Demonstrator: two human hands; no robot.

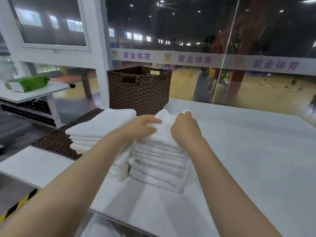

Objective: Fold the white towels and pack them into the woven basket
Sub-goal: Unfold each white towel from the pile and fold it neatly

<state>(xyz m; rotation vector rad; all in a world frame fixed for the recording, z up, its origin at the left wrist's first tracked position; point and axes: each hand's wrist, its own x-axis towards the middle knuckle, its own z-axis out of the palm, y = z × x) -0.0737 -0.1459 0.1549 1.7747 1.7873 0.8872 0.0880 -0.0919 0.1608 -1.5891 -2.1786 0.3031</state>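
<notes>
White folded terry towels (159, 161) sit by a dark brown square woven basket (139, 90) with a criss-cross weave, on a white tabletop (248, 151).

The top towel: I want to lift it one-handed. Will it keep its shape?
Probably not: the top towel already bunches between the left hand and right hand, so it looks floppy. Likely light, unlikely to slip; the stack beneath may shift.

Basket (139, 89) stands behind two towel stacks (159, 161).

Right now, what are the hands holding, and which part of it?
Both hold the top towel on the stack. The left hand pinches its left side, the right hand its right side.
</notes>
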